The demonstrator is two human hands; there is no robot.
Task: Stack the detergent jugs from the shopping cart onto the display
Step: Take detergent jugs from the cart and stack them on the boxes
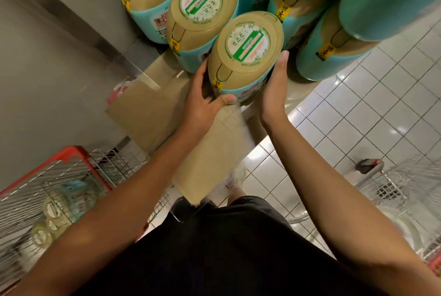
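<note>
Holding a jug at the display

Left hand (202, 102) grips the teal plastic detergent jug with a beige top (245, 52), thumb curled round it; right hand (274, 90) presses flat-fingered opposite. Jug at 12 o'clock over the beige display platform (152, 104), beside matching jugs (200, 9)

I count eight detergent jugs (202, 9) up on the display, a few cut off by the frame edge, plus at least two more blurry ones down in the red-rimmed cart. Then two shopping carts (71, 152), two hands (202, 102), and what looks like two cardboard boxes (143, 109).
</note>
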